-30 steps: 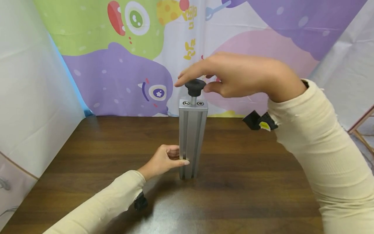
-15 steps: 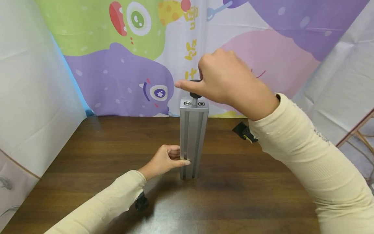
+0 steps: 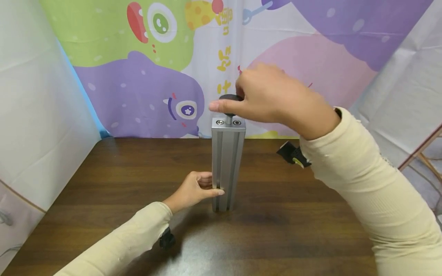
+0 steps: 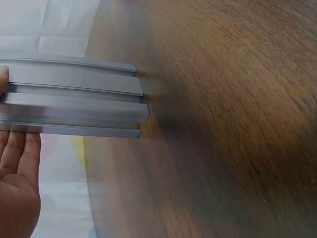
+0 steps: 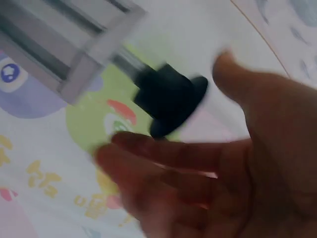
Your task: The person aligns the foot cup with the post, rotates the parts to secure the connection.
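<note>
A silver aluminium profile (image 3: 226,165) with grooved sides stands upright on the wooden table, its lower end near the tabletop in the left wrist view. My left hand (image 3: 190,190) grips it low down, thumb on the front and fingers behind. Above the metal end plate (image 3: 228,126), a black knob (image 5: 171,96) sits on a short bright shaft (image 5: 131,64). Around that knob is my right hand (image 3: 272,94), thumb lying across its front in the head view. In the blurred right wrist view the thumb stands apart from the knob and the fingers pass right by its underside.
Two screws show in the end plate, on either side of the shaft. Behind the brown table (image 3: 138,168) hangs a cartoon-printed curtain (image 3: 138,92). White sheets flank it left and right. A black wrist camera (image 3: 293,154) hangs under the right sleeve (image 3: 359,165).
My right hand has turned from fingers reaching left over the knob to thumb in front, then shifted slightly right and down. Left hand and profile have stayed in place.
</note>
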The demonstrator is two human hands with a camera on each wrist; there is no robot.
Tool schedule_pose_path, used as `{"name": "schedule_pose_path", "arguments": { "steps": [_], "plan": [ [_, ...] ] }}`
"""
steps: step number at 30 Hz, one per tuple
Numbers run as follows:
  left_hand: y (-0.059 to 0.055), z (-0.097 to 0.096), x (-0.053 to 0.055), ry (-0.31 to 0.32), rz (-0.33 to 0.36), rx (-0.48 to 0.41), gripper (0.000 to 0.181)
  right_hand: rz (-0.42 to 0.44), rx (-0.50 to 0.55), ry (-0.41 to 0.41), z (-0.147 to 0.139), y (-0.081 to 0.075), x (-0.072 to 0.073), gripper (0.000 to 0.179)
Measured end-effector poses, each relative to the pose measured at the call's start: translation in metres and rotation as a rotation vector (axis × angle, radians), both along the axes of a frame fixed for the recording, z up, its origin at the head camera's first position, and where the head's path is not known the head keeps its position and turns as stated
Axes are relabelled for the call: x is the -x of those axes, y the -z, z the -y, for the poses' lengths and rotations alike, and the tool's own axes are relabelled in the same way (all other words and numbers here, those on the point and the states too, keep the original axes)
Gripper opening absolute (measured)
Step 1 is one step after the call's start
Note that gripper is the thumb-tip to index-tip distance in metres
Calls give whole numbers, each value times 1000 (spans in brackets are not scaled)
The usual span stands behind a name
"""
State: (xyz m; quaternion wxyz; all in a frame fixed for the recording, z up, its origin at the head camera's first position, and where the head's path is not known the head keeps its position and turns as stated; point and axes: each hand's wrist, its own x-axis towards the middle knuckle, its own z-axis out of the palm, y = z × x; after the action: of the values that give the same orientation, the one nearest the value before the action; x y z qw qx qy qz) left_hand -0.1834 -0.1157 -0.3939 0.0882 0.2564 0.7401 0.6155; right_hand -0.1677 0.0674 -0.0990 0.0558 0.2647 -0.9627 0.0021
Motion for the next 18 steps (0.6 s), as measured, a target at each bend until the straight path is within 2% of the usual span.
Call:
{"name": "schedule_pose_path", "arguments": {
  "steps": [3,5,8,10,14,18],
  "plan": [
    [1,0,0,2,-3,-2,32,131,-56,-123,-10,-6,3,49],
    [1,0,1,1,-3,-4,32,179,-69,-251,-15,-9,5,53],
    [2,0,1,-5,0,-2,31,198,-54,-421,-19,-9,8,63],
    [2,0,1,-5,5,-1,31,188,-32,-500,-20,-9,10,65],
    [1,0,0,-4,10,-2,30,170,-14,-546,-18,-7,12,62],
    [1,0,-1,-1,11,-3,30,120,15,-492,-15,-4,13,39]
  ]
}}
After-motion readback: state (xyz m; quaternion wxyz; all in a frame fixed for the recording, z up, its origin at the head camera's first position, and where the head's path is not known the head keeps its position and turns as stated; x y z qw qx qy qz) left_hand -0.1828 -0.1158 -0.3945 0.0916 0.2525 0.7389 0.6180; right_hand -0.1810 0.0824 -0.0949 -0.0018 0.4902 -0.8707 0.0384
